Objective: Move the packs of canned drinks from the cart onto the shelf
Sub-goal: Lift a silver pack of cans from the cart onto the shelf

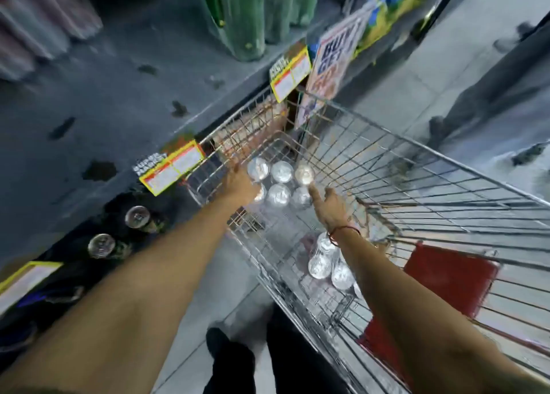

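Note:
A wire shopping cart [395,167] stands against the shelf edge. At its far end lies a plastic-wrapped pack of silver-topped cans [281,182]. My left hand [241,185] rests on the pack's left side, fingers down over the cans. My right hand [330,204] is at the pack's right side, one finger touching a can top; its grip is blurred. A second pack of cans [326,262] lies nearer me in the cart, under my right wrist. The dark shelf [119,102] runs along the left, with two cans [119,233] on a lower level.
Green bottles [247,15] stand at the back of the shelf. Yellow price tags [172,167] and a promo sign [333,63] hang off the shelf edge by the cart. A red child-seat flap [446,277] is at the cart's near end. A person's legs [488,96] are at right.

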A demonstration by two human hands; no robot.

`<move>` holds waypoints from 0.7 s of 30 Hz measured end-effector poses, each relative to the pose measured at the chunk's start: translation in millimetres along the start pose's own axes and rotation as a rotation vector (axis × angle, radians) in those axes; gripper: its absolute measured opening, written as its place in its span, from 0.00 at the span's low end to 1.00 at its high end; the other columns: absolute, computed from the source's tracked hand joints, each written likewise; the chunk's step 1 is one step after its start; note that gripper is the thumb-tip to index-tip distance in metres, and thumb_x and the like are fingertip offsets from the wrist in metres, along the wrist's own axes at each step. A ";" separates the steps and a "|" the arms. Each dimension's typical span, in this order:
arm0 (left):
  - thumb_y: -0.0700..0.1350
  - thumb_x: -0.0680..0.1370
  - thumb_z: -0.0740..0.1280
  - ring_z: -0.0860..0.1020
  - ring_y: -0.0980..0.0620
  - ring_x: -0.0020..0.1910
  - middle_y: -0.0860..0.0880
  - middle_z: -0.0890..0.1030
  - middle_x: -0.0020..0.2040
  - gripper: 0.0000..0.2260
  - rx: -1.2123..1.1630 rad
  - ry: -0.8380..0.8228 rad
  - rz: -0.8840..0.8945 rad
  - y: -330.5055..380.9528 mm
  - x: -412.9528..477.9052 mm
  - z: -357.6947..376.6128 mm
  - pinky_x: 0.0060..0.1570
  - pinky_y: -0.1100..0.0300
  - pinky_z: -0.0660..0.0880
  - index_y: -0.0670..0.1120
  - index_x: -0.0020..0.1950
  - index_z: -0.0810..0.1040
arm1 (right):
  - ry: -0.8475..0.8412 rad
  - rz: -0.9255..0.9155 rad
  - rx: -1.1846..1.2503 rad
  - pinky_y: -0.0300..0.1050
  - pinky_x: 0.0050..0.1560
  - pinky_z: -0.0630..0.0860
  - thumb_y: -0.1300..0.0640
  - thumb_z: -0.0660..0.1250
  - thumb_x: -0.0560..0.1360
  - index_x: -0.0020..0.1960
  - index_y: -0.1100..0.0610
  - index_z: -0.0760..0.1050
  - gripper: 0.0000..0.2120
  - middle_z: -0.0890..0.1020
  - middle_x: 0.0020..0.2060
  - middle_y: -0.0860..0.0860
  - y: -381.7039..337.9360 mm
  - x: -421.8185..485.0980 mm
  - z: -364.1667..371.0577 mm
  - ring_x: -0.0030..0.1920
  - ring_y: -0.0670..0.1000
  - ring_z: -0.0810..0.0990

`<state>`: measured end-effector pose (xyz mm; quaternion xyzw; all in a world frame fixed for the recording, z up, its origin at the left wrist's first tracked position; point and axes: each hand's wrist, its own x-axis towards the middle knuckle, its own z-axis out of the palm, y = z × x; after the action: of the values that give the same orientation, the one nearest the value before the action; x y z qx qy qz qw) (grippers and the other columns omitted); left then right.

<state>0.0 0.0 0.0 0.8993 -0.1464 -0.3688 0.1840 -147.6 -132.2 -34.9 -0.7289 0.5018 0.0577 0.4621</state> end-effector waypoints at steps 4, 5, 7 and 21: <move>0.48 0.79 0.59 0.69 0.38 0.68 0.36 0.69 0.70 0.23 -0.105 -0.015 -0.217 4.7 19.5 6.4 0.66 0.47 0.68 0.36 0.71 0.66 | -0.078 0.157 0.241 0.51 0.63 0.68 0.34 0.59 0.73 0.67 0.63 0.69 0.36 0.73 0.67 0.60 5.9 24.0 10.6 0.64 0.58 0.72; 0.48 0.79 0.58 0.69 0.38 0.68 0.35 0.69 0.70 0.24 -0.165 -0.053 -0.249 5.9 22.3 9.5 0.66 0.47 0.68 0.36 0.71 0.65 | -0.092 0.176 0.290 0.49 0.61 0.69 0.35 0.60 0.72 0.66 0.62 0.70 0.35 0.74 0.66 0.59 8.5 30.1 14.5 0.63 0.58 0.73; 0.49 0.79 0.58 0.70 0.38 0.67 0.36 0.70 0.69 0.24 -0.293 -0.097 -0.282 6.9 24.3 13.6 0.67 0.46 0.68 0.37 0.71 0.66 | -0.125 0.202 0.346 0.49 0.59 0.69 0.37 0.61 0.72 0.68 0.61 0.69 0.34 0.74 0.65 0.59 9.1 35.6 19.4 0.62 0.58 0.74; 0.45 0.74 0.69 0.76 0.50 0.51 0.44 0.76 0.61 0.16 -0.580 -0.171 -0.196 23.9 -38.4 -63.3 0.40 0.62 0.71 0.42 0.59 0.73 | 0.080 0.043 0.475 0.40 0.44 0.70 0.52 0.70 0.72 0.55 0.62 0.75 0.16 0.80 0.46 0.53 -43.5 -20.5 -46.4 0.46 0.51 0.76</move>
<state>16.1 8.2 75.7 0.7849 0.0372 -0.4852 0.3836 -141.1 -149.3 29.4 -0.5905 0.5347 -0.0810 0.5990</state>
